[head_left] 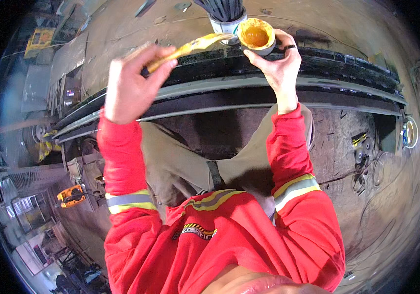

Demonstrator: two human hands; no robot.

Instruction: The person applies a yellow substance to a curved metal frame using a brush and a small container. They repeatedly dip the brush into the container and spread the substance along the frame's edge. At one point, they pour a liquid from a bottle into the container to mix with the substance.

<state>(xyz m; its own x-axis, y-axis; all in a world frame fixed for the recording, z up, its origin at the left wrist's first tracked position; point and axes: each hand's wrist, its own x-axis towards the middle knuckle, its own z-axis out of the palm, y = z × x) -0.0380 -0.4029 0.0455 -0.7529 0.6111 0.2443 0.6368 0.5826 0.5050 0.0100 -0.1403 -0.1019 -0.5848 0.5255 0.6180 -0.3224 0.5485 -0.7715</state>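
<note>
My left hand (pixel 133 83) is closed around the handle of a flat brush (pixel 195 46) coated in yellow paste, its bristles pointing right toward a small cup. My right hand (pixel 279 63), a dark ring on one finger, holds that cup (pixel 256 35), which is full of orange-yellow paste. Both hands hover over a long black rubber strip (pixel 337 62) lying along the grey metal edge (pixel 229 85) of a workbench. The brush tip almost touches the cup's rim. My red sleeves with reflective bands come up from below.
A white tub (pixel 227 20) holding dark rods stands just behind the cup. On the dirt floor lie an orange power tool (pixel 71 195) at lower left and small tools (pixel 362 147) at right. A round cable reel (pixel 409 132) sits at far right.
</note>
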